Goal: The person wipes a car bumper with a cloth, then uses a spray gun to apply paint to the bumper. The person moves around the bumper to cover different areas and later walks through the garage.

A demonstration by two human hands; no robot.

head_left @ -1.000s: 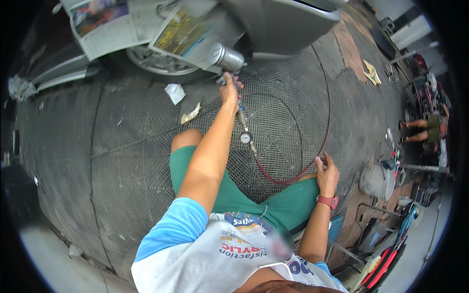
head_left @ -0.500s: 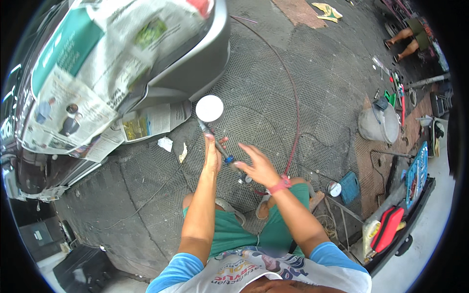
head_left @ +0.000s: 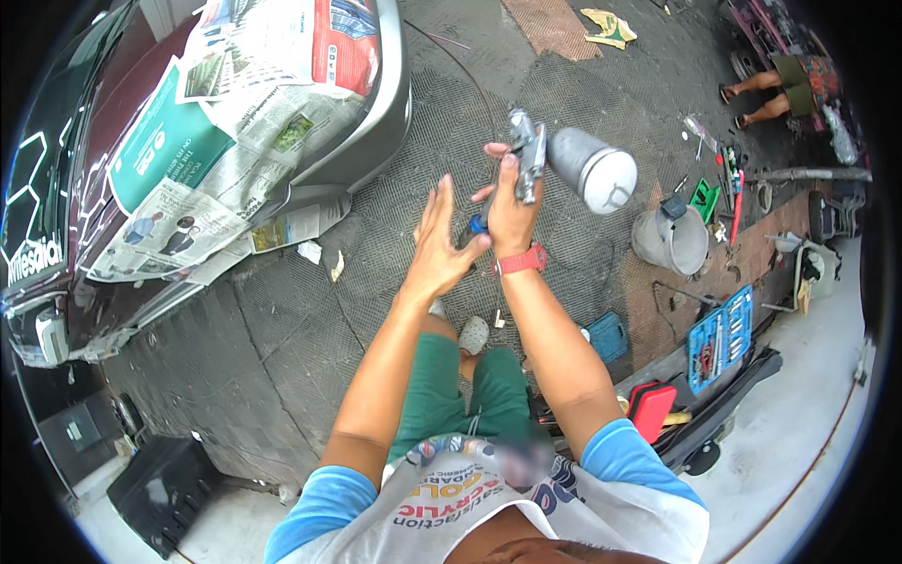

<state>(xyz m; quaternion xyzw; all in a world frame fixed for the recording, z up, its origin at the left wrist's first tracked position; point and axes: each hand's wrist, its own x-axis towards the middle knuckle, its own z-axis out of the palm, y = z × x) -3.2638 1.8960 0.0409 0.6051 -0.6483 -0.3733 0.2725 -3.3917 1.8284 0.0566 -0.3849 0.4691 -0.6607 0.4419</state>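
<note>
1. Just above the frame's centre, I see a metal spray gun [head_left: 530, 160] in the right hand [head_left: 513, 214], whose fingers are wrapped around its handle, clamped on it.
2. At the gun's right side I can make out its grey cylindrical cup [head_left: 590, 169], tilted, with the pale round end toward the lower right.
3. Left of the gun, the left hand [head_left: 440, 249] is spread, fingers straight and apart, thumb reaching toward a blue fitting [head_left: 478, 225] below the right hand; I cannot tell whether the two touch.
4. On the right wrist I see a red watch [head_left: 522, 260].
5. Across the upper left of my view stands a car with a grey bumper [head_left: 393, 122], well apart from the gun, its front overlaid with newspaper sheets [head_left: 150, 218].
6. Toward the right of the frame I have a grey bucket [head_left: 669, 263], and below it an open blue tool case [head_left: 716, 329] and a red case [head_left: 650, 412].
7. At the upper right I see another person's legs [head_left: 763, 98], near the frame's edge.
8. Beneath it all, dark textured matting [head_left: 301, 320] covers much of the floor.
</note>
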